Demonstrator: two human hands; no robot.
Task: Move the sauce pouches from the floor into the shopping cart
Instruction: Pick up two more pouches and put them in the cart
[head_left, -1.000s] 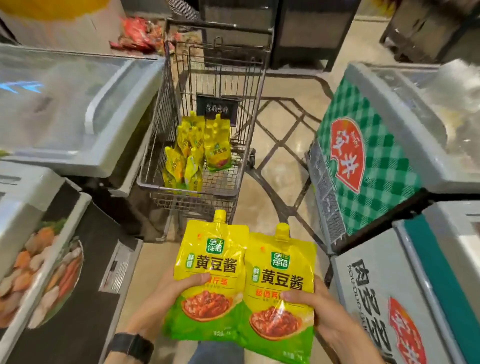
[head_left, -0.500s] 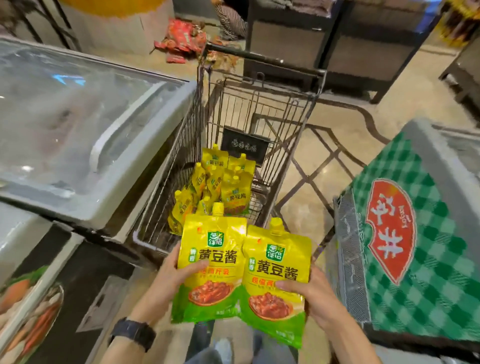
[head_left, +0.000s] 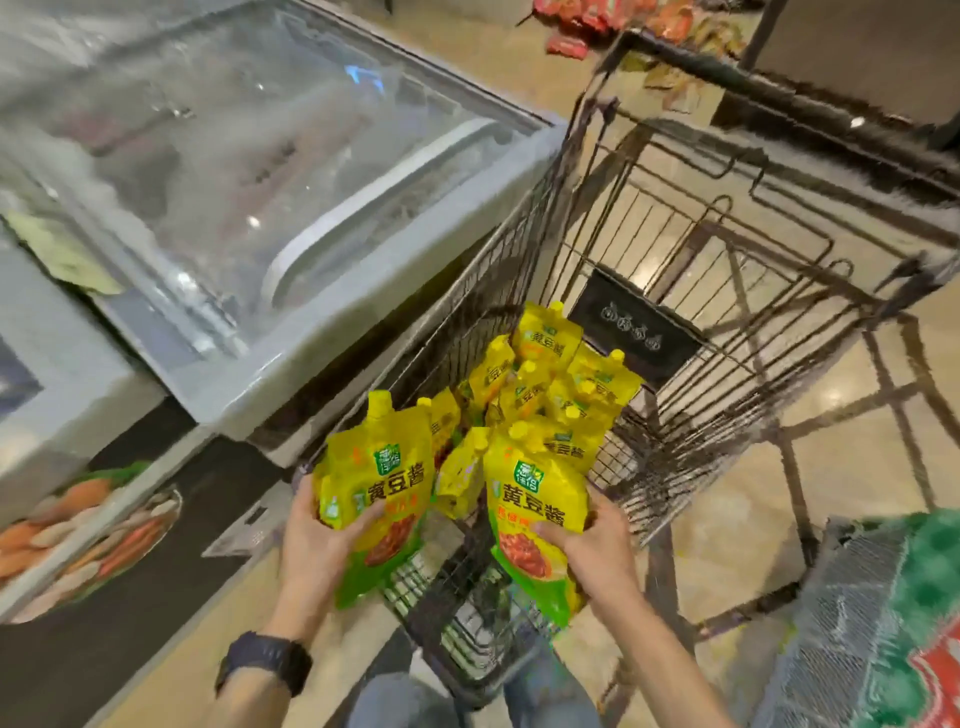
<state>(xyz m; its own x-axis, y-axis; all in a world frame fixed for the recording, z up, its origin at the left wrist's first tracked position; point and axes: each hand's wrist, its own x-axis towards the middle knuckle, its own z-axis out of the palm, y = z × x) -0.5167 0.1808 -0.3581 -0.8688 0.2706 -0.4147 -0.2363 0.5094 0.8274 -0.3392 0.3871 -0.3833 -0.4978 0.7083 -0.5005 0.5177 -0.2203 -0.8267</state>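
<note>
Sauce pouches (head_left: 558, 387), yellow with screw spouts, lie heaped in the basket of the shopping cart (head_left: 727, 332), toward its near left side. Far to the left of the cart, and touching or just beside its left wire wall, stands a chest freezer (head_left: 260, 171) with a frosted glass lid. Near the cart's near left corner a dark wristwatch (head_left: 267, 662) sits on the left wrist. The left hand (head_left: 311, 540) above it grips one held pouch (head_left: 382, 483): the thumb (head_left: 363, 519) is pressed across the printed front and the other fingers are curled behind, out of sight. That pouch is upright, spout up, at the cart's near left corner. Just right of it, over the near end of the basket, a second held pouch (head_left: 535, 499) leans a little to the left with its spout up. The right hand (head_left: 597, 551) clamps it from its right edge, thumb on the front and fingers wrapped round the back. Neither held pouch clearly touches the heap; blur hides the gap. A black placard (head_left: 636, 330) hangs inside the cart's far wall. Beyond the cart's far end, red packets (head_left: 587, 21) lie on the floor. To the right of the cart's near end is a green checked cabinet (head_left: 893, 613).
</note>
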